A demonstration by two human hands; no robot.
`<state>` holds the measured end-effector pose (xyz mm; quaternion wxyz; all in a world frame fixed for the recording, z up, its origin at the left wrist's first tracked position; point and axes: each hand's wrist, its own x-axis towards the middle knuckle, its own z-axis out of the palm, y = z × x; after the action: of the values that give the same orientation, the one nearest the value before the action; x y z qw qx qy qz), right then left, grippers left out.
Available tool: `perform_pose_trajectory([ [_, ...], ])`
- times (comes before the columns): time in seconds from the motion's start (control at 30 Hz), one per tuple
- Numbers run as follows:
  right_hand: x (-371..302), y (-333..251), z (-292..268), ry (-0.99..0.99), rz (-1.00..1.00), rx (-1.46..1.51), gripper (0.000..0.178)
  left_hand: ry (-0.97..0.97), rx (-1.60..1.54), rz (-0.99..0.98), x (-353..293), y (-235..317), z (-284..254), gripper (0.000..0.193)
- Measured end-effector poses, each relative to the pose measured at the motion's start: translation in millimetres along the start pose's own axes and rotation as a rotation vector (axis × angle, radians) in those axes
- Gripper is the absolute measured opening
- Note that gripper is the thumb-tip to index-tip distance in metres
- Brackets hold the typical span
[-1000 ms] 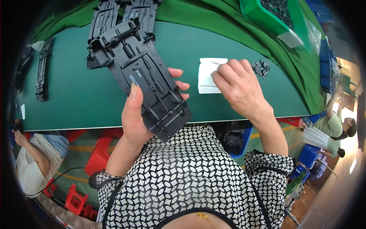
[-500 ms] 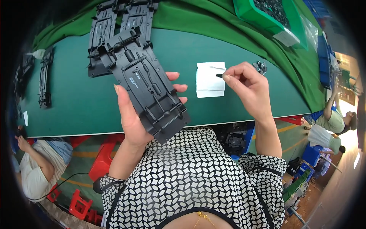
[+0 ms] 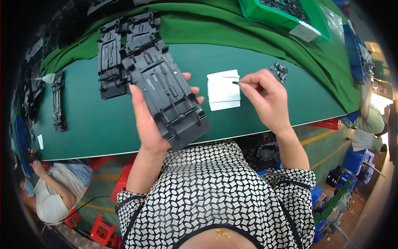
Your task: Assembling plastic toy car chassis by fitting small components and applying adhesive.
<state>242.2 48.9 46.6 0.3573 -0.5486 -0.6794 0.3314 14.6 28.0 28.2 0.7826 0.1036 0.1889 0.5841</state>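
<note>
My left hand (image 3: 148, 126) is closed around a long black plastic chassis plate (image 3: 166, 89), held tilted above the green table with its ribbed, moulded face up. To the right, my right hand (image 3: 267, 97) pinches a small black part (image 3: 235, 83) between thumb and forefinger; its exact kind is too small to make out. That part is over the right edge of a white stack of paper or cloth (image 3: 222, 93) on the table. Just beyond my right hand lies a small pile of black pieces (image 3: 279, 71).
Two similar black plates (image 3: 110, 62) lie beyond the held one, and another narrow black part (image 3: 58, 101) rests at the left. A green bin (image 3: 286, 16) of small black pieces stands at the far right. Another person (image 3: 58, 182) sits at the left. Red stools (image 3: 101, 230) stand below.
The view has shifted slightly, so the scene sits a little differently in the picture. Both hands keep their holds, and the right one remains beside the white stack.
</note>
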Motion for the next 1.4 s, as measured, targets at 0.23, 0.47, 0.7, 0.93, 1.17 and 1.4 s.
perform_pose_trajectory([
  [0.23, 2, -9, -6, 0.142, -0.506, -0.234, 0.017, 0.018, -0.069, -0.076, 1, 2, 6, 0.089],
  [0.47, -5, -28, -8, 0.029, -0.332, -0.03, 0.017, -0.085, -0.037, -0.056, -1, 2, 3, 0.083],
  [0.7, -22, -26, 14, 0.009, -0.907, -0.335, 0.033, -0.106, 0.039, 0.066, -3, -2, 3, 0.088],
  [0.93, -25, -34, 21, 0.013, -0.922, -0.407, 0.03, -0.125, 0.195, 0.23, -11, -4, 9, 0.094],
  [1.17, -28, -35, 25, 0.023, -0.941, -0.419, 0.022, -0.124, 0.252, 0.27, -12, -6, 8, 0.096],
  [1.4, -31, -35, 26, -0.034, -0.946, -0.446, 0.029, -0.13, 0.348, 0.329, -14, -12, 7, 0.099],
])
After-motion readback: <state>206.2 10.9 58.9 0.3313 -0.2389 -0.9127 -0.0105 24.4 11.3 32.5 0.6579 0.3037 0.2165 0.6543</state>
